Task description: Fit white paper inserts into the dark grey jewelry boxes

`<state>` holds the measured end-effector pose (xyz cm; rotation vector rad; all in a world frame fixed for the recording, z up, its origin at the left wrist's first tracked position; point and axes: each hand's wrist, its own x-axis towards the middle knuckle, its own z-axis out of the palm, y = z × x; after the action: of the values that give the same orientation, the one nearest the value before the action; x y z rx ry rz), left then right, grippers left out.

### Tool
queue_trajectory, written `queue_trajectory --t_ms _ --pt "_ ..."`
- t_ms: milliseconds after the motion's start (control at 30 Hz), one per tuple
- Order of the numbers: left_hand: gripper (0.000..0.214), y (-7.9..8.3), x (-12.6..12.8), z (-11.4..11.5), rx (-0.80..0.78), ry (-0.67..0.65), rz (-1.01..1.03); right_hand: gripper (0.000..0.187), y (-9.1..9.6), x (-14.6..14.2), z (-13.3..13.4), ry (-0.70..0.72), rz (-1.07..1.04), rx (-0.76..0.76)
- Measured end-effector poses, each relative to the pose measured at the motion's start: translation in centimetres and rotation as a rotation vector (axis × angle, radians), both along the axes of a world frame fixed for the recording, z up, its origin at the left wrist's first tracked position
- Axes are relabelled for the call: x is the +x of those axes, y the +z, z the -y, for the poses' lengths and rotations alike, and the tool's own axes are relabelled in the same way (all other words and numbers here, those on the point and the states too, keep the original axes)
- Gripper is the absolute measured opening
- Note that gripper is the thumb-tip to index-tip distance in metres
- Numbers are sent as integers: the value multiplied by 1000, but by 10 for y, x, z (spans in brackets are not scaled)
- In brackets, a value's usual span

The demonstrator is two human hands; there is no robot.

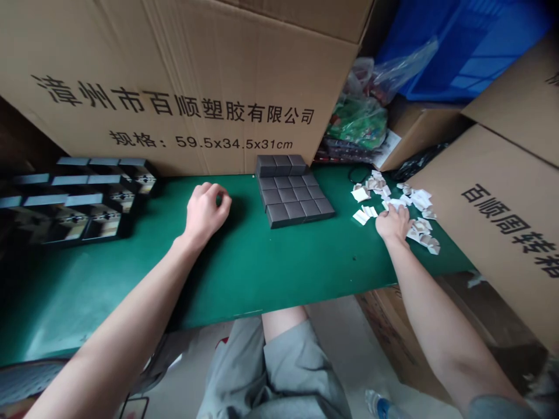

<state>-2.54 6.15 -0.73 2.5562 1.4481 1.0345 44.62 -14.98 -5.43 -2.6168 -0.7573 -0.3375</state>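
My left hand rests on the green table, its fingers curled in and the thumb bent round to meet them. Nothing shows in the gap of that loose ring. To its right sits a block of dark grey square boxes, laid in rows, with a raised row at the back. My right hand reaches down among small white folded pieces, fingers slightly apart and fingertips touching some of them. Whether a piece is between those fingertips is hard to see. Opened dark boxes with pale insides stand in rows at the left.
A large printed carton walls off the back of the green table. Another carton closes in the right side. Behind the white pieces lie plastic bags and a blue crate. The table's front edge runs above my legs.
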Motion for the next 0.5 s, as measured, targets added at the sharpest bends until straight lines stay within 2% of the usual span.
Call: queue_trajectory --t_ms 133,300,400,500 --pt "25 -5 -15 2 26 -20 -97 54 -1 2 -1 6 31 17" --pt "33 -8 -49 15 29 -133 -173 53 -2 3 -1 13 48 49" --pt "34 -5 -70 33 -2 -78 -168 51 -2 2 -1 27 61 72" --pt "37 0 -97 62 11 -35 -202 49 0 0 0 36 61 77"
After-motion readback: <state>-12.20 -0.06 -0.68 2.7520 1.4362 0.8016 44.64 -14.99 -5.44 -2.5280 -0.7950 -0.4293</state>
